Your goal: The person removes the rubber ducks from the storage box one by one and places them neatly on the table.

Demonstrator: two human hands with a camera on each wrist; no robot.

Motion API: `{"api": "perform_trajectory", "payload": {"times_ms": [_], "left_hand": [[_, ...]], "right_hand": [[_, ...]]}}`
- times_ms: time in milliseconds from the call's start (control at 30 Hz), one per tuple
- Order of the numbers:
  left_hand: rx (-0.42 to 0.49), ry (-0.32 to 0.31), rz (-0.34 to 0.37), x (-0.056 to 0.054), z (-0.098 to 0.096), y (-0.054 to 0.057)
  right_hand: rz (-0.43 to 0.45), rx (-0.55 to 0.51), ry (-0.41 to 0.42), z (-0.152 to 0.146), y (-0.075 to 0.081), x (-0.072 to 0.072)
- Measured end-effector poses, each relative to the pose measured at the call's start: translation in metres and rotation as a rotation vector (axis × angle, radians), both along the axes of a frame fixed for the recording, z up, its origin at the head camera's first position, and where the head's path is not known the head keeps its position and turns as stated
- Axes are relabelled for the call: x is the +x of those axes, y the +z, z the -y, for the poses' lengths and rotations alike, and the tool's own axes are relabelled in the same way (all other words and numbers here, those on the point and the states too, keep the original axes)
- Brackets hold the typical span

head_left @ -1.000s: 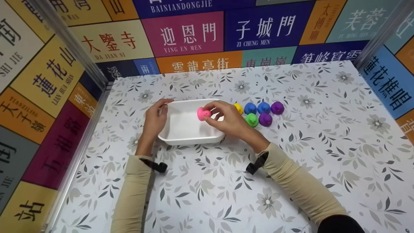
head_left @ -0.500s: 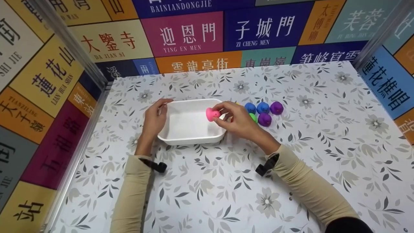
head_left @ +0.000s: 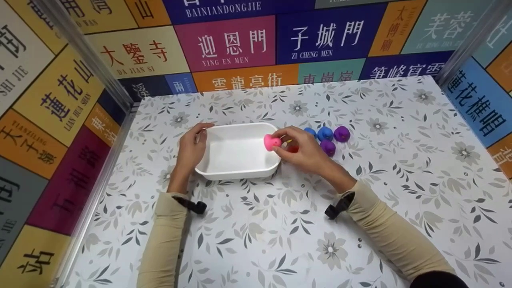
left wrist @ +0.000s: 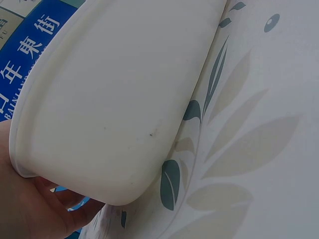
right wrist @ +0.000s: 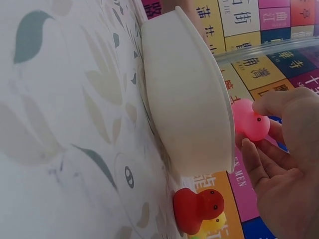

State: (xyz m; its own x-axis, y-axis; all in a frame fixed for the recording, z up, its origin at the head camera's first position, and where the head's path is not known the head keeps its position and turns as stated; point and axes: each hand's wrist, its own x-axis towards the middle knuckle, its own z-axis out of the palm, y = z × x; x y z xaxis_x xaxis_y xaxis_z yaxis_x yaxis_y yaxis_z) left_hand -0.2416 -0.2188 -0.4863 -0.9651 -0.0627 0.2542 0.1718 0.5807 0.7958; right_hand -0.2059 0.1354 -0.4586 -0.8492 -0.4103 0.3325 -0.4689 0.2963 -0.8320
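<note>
My right hand (head_left: 306, 152) pinches a pink rubber duck (head_left: 270, 142) between thumb and fingers, just above the right rim of a white plastic tub (head_left: 236, 175). The tub's visible inside holds nothing. At its left end, my left hand (head_left: 192, 148) grips the rim; the left wrist view shows the fingers curled about the tub's corner. Below the right hand, a red rubber duck (right wrist: 192, 206) sits beside the tub's outer wall, with a yellow duck (right wrist: 217, 221) partly hidden behind it.
To the right of the tub stand blue ducks (head_left: 325, 133) and purple ducks (head_left: 342, 133), some partly covered by my right hand. The floral tabletop (head_left: 272, 232) is bounded by panels with coloured sign tiles (head_left: 228, 44) at the back and sides.
My right hand has moved right with the pink duck, from above the tub's inside to its right rim. It now covers the green duck. The left hand and tub stay put.
</note>
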Motion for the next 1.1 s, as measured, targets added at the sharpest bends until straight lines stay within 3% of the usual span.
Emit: {"api": "perform_trajectory", "payload": {"times_ms": [1100], "left_hand": [[0.012,-0.017,-0.012,0.001,0.001,-0.001]], "right_hand": [[-0.067,-0.003,-0.073,-0.034,0.0,0.001]]}}
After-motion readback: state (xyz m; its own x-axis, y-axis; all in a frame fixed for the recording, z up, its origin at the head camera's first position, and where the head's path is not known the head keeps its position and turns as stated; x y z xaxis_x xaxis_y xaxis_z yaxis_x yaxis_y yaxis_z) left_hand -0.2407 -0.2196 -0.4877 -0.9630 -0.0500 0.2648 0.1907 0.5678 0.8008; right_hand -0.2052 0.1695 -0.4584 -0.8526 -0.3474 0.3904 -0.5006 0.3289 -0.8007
